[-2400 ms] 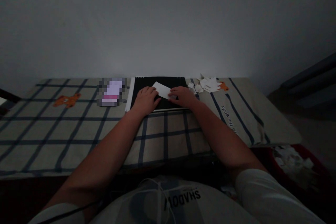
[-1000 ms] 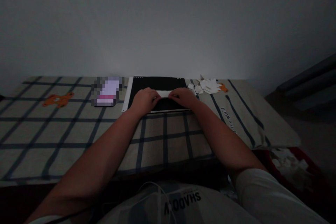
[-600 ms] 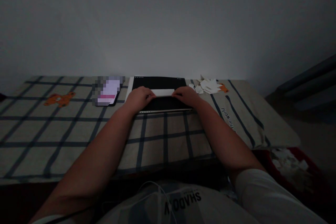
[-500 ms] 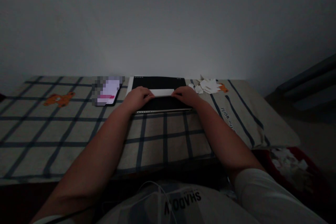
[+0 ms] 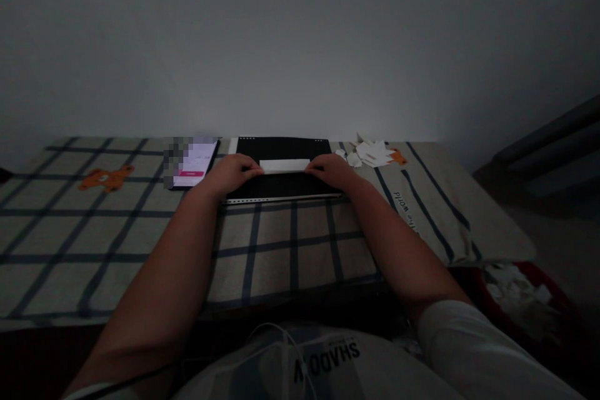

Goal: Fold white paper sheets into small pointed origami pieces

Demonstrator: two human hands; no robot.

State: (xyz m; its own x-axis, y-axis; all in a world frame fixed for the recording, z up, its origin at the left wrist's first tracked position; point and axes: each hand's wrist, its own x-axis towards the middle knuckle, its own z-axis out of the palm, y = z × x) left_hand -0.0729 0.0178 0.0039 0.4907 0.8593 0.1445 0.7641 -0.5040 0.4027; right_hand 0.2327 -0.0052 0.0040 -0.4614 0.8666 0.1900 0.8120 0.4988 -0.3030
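The left hand (image 5: 233, 172) and the right hand (image 5: 330, 170) press with their fingertips on the two ends of a narrow white folded paper strip (image 5: 284, 165); both hands are flat and closed down on the paper, not lifting it. The strip lies across the middle of a black rectangular board with a pale edge (image 5: 281, 187), which rests at the far side of a beige cloth with dark blue checks (image 5: 140, 231).

The step in hand looks like the flattening of a fold: the paper is already long and thin, and the hands hold its ends. I judge that the next move needs a firm slide of the fingers along the crease, while one end is kept from slipping on the smooth board.

Just left of the board lies a lit phone (image 5: 192, 162). To the right, near the far edge, is a small heap of white paper pieces (image 5: 370, 152). At the near right, a dark red basket (image 5: 569, 319) holds more white scraps.
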